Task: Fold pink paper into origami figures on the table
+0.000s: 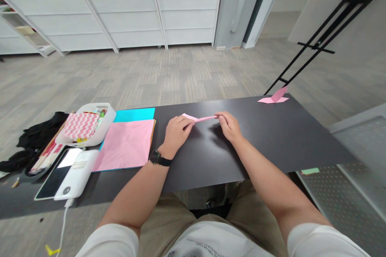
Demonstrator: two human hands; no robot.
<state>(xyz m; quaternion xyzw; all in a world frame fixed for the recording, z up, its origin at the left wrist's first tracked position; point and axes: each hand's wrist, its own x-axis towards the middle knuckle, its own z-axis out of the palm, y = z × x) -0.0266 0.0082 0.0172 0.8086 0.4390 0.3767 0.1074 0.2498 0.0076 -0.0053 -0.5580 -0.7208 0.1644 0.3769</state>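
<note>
A narrow folded strip of pink paper lies over the black table, held at both ends. My left hand, with a black watch on the wrist, has its fingers closed on the strip's left end. My right hand pinches the right end. A stack of coloured paper sheets with a pink sheet on top lies just left of my left hand, and a cyan sheet shows beneath it.
A white tray with a chevron-patterned pack stands at the left, next to a phone, a white power bank and black cloth. A folded pink paper piece sits at the far right table corner. A black stand leans beyond.
</note>
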